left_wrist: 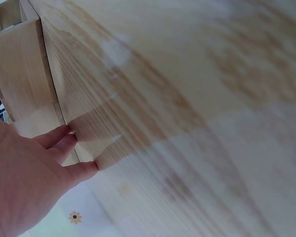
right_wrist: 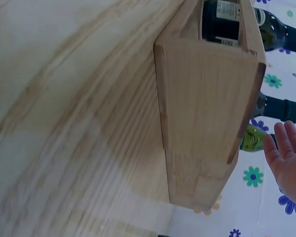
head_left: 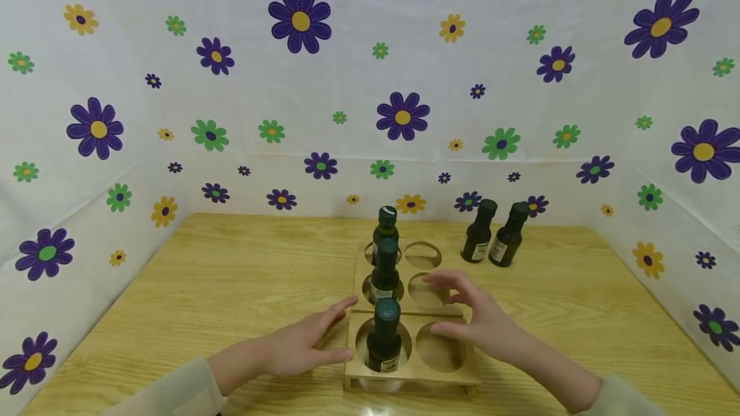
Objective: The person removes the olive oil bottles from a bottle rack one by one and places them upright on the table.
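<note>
A light wooden bottle rack (head_left: pixel 413 323), with round holes in two columns, stands at the front of the table. Three dark bottles sit upright in its left column: a front one (head_left: pixel 386 329), a middle one (head_left: pixel 387 268) and a back one (head_left: pixel 387 223). My left hand (head_left: pixel 295 342) is at the rack's left side, fingers spread and fairly straight. In the left wrist view, its fingertips (left_wrist: pixel 91 167) are low by the rack's base. Over the right column hovers my right hand (head_left: pixel 482 320), its fingers loosely bent and thumb apart, holding nothing.
Two more dark bottles with pale labels, a left one (head_left: pixel 478 233) and a right one (head_left: pixel 509 236), stand side by side on the wooden table (head_left: pixel 260 268) behind the rack, to its right. A white flower-patterned cloth (head_left: pixel 347 76) surrounds the table at the back and sides.
</note>
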Demonstrator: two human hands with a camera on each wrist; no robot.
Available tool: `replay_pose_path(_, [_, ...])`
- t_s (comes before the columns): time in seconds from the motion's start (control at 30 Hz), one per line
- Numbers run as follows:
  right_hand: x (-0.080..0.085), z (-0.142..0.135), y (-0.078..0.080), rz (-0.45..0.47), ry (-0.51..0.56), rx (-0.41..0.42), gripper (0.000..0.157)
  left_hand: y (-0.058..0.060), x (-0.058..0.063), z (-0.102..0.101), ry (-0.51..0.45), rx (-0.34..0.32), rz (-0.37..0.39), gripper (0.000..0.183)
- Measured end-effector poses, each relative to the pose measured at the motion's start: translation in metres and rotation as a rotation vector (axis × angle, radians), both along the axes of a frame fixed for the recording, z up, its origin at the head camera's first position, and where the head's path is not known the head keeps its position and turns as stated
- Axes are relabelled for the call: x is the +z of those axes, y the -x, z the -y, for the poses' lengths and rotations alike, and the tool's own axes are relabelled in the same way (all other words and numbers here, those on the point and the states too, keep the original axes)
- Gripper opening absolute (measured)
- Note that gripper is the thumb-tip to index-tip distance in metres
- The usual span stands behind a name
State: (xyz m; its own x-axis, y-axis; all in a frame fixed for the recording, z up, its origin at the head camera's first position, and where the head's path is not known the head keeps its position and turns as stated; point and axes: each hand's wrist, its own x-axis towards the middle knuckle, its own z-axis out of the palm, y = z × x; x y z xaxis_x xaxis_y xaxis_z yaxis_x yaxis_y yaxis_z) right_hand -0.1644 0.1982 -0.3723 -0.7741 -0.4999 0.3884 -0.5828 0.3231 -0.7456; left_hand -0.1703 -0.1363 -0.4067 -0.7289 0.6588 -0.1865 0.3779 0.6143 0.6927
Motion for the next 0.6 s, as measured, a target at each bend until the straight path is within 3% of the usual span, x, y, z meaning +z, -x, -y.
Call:
replay_pose_path(0.27, [-0.004,0.013,-0.002,0.077,-0.009,0.094,0.063,0.0,-0.002,0.001,0.01,0.006,-0.005,0.077])
replay_pose_path(0.6, [-0.008,0.023,-0.001,0.067,-0.027,0.158,0.063,-0.001,0.0,0.0,0.005,0.007,-0.009,0.077])
